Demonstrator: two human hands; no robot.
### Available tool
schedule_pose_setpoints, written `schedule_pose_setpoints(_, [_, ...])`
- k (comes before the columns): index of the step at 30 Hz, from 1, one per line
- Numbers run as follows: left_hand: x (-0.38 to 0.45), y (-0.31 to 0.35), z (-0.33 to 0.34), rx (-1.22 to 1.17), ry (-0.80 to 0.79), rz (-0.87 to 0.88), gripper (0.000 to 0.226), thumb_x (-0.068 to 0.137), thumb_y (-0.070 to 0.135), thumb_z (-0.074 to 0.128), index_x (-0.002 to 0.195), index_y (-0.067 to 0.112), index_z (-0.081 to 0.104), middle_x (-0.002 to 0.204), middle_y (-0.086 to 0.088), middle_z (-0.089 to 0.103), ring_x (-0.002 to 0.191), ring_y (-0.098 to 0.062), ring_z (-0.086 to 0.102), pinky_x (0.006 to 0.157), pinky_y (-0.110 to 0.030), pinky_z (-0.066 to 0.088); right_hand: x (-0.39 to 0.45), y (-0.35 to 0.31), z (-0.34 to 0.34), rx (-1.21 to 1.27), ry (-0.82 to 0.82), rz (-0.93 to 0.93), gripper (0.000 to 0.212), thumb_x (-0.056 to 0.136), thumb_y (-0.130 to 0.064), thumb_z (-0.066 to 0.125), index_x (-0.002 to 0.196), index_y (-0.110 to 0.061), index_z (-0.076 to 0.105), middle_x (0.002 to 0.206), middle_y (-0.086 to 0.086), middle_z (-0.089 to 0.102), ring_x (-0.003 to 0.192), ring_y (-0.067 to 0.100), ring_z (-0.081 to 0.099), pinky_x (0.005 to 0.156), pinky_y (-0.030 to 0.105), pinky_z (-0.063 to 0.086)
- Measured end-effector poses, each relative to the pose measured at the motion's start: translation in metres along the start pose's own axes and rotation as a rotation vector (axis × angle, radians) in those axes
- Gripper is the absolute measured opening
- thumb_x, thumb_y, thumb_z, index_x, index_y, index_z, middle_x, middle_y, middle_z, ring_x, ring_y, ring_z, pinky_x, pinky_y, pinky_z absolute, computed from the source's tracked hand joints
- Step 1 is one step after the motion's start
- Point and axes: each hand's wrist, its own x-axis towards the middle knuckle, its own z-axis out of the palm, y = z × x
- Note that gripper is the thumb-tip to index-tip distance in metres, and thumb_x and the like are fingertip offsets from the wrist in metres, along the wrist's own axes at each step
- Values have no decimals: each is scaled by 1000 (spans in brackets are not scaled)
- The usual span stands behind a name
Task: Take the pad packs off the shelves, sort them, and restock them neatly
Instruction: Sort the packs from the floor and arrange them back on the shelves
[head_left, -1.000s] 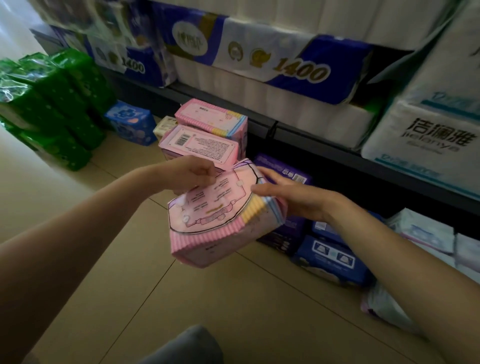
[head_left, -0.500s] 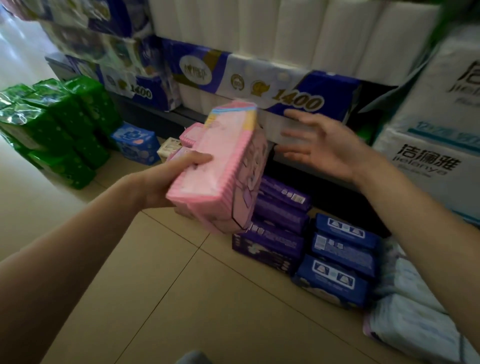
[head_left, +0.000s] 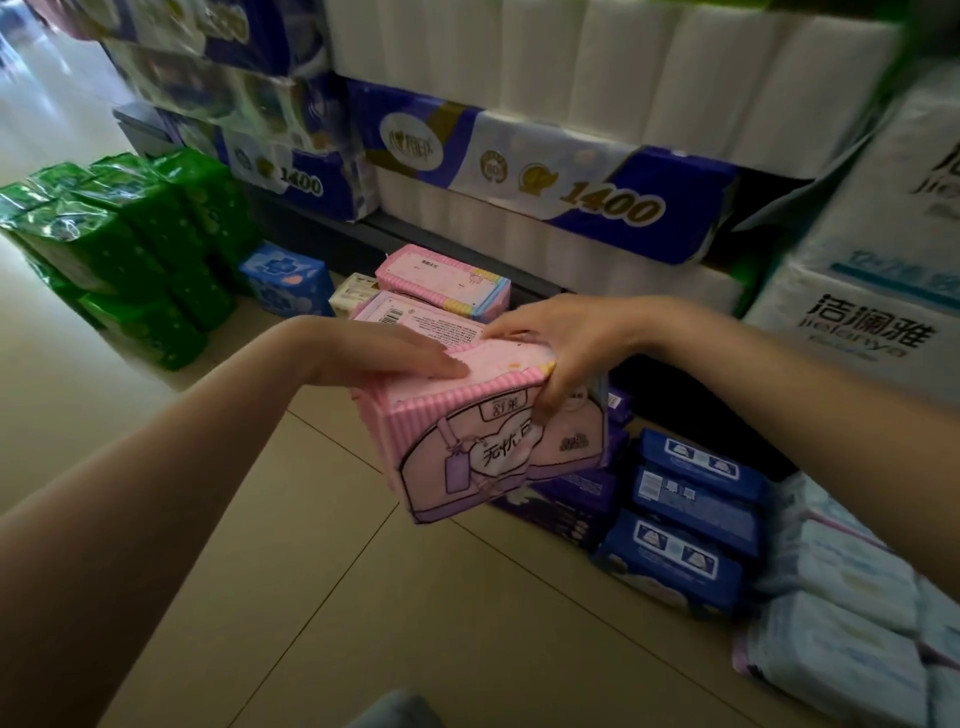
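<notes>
Head view: both hands, left (head_left: 384, 358) flat, right (head_left: 558, 345) gripping, atop pink pack (head_left: 483, 441).

One head-worn camera looks forward and steeply down from close above the floor (head_left: 363, 597), facing the lower shelf (head_left: 415, 234) of tissue packs. Both forearms reach in from the bottom corners. No second view shares the scene.

Pink (head_left: 447, 283), purple (head_left: 563, 501), blue (head_left: 680, 566) and green packs (head_left: 130, 249) rest on the tiled floor (head_left: 415, 613).
</notes>
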Motion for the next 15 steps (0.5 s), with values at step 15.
schedule_pose_setpoints(15, [52,-116,-3,1067,320,-7,94,76,26,73,148,29,12,154,4,18,144,-29,8,111,-48,30,60,-36,97,-31,40,-12,62,80,-40,69,133,-21,42,129,5,41,118,22,40,93,30,40])
